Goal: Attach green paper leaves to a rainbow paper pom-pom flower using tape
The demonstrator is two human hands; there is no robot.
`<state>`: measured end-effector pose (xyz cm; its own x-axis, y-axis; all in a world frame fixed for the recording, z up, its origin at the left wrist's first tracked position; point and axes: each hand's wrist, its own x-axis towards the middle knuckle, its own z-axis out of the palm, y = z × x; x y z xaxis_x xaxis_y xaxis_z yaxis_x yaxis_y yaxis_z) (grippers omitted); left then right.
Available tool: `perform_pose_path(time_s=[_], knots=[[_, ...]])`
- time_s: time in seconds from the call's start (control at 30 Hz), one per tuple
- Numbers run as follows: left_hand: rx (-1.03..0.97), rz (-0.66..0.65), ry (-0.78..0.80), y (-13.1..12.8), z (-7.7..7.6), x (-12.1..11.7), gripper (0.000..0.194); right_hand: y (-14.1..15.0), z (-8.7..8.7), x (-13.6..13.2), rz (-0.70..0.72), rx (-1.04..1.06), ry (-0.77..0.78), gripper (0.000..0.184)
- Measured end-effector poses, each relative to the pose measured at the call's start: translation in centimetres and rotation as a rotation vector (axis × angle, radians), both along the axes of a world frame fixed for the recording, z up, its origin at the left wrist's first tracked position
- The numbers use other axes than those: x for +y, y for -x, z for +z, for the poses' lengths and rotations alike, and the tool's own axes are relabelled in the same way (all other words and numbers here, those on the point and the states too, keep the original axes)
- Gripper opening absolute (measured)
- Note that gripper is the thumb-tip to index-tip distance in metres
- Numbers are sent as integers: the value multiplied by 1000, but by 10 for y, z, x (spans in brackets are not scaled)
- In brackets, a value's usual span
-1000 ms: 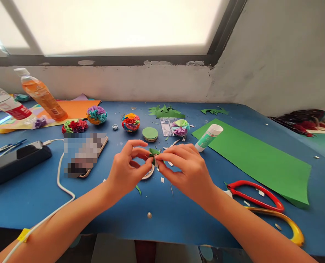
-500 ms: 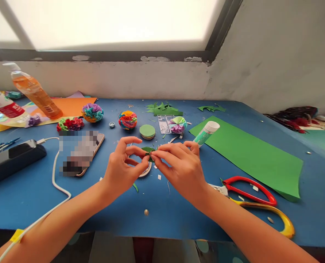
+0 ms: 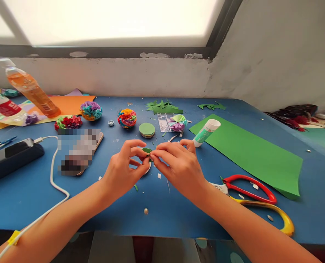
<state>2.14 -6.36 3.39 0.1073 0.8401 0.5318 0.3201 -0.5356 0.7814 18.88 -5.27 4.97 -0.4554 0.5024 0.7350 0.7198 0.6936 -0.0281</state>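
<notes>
Since a second ago, we are seeing both hands sitting slightly higher and closer together, pinching the same small green paper piece [image 3: 146, 150] more tightly, while the table's clutter is keeping its layout.

Our left hand [image 3: 122, 168] is closing its thumb and forefinger on the left end of the green piece, with the other fingers spread loosely. Our right hand [image 3: 177, 164] is clamping its thumb and fingertips on the right end, so the two hands are touching at the piece. We are holding it just above the blue table [image 3: 151, 215], near the middle. A white ring-shaped thing [image 3: 148, 168] is lying beneath the hands; we cannot tell what it is.

From the hands, a round green paper disc [image 3: 147, 129] is lying at twelve o'clock, and a multicoloured paper ball [image 3: 127, 118] at eleven. A glue stick [image 3: 206, 132] is lying tilted at two o'clock, its top resting on the edge of a large green paper sheet [image 3: 255, 155]. Red and yellow scissors [image 3: 256, 201] are lying at four o'clock. A phone [image 3: 80, 151] with a white cable [image 3: 53, 179] is lying at nine o'clock.
</notes>
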Motion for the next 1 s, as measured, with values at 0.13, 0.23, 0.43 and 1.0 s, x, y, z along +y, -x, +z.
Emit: perform_pose_path(time_s=[0.13,0.23,0.43,1.0], knots=[[-5,-9,9,0,0,0,30,1,-1,0,1,2,-10,17],[-19,-14,46,-1,2,0,30,1,-1,0,9,8,2,17],[-52,-16,100,-1,5,0,31,-1,1,0,33,40,67,18],[-29,-8,63,-2,3,-1,30,4,3,-4,19,155,187,16]])
